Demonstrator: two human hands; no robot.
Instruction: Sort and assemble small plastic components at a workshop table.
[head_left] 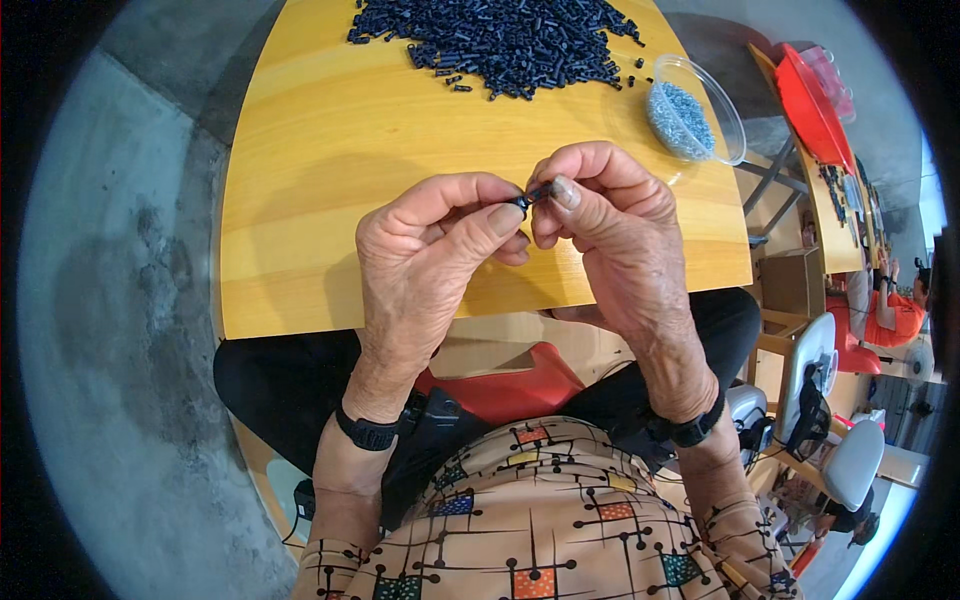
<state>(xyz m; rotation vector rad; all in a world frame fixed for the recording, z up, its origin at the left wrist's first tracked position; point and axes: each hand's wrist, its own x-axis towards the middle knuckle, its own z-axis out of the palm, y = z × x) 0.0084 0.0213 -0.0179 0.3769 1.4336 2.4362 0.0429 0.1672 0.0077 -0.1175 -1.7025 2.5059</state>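
Over the near half of the yellow table, both of my hands meet at a small black plastic piece (522, 202). My left hand (420, 240) pinches one end between thumb and forefinger. Its other fingers are curled beneath. From the other side, my right hand (625, 225) is closed on the piece with thumb and fingertips. The fingertips cover most of it, so I cannot tell whether it is one part or two joined. Farther back lies a wide heap of small black plastic parts (500, 50), cylindrical in shape.
A clear round tub (728, 118) of tiny silvery metal pieces (680, 115) stands at the table's right edge. A few loose black parts lie near it. To the right are another table with a red basin (812, 105), chairs and people. A red stool (510, 385) shows below the table edge (300, 333).
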